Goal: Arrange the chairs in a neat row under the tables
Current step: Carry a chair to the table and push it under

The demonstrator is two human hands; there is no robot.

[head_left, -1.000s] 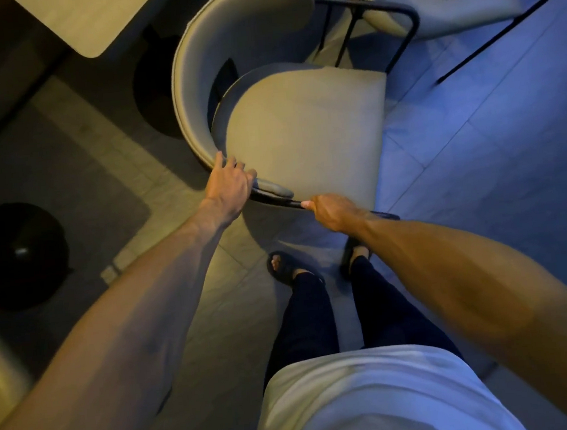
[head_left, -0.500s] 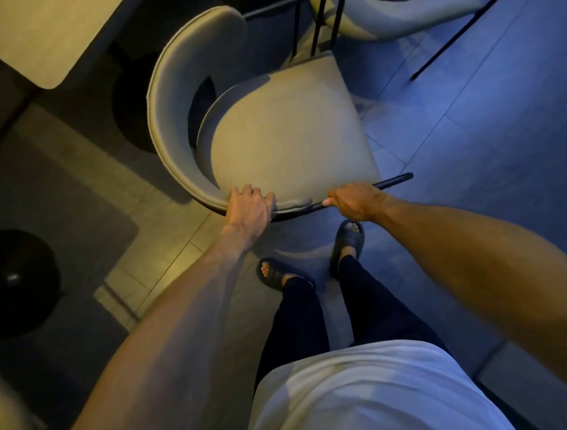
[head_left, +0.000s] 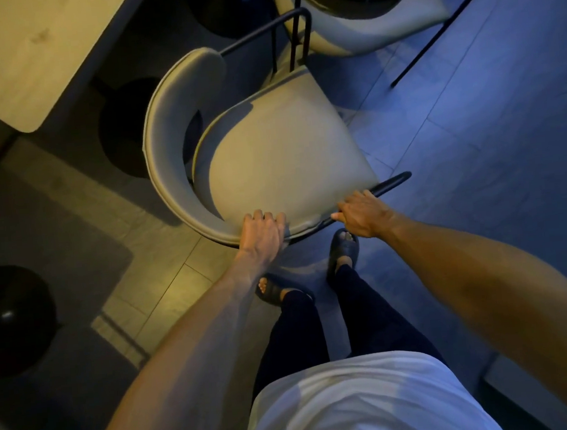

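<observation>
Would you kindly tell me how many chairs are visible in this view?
2. One beige chair is in the centre, held by the left hand and right hand. A second chair stands beyond it at the top edge, partly cropped. More may be out of frame.

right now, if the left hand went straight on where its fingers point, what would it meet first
Likely the seat cushion: the left hand grips the end of the curved backrest, fingers pointing across the seat. Depth is unclear.
</observation>
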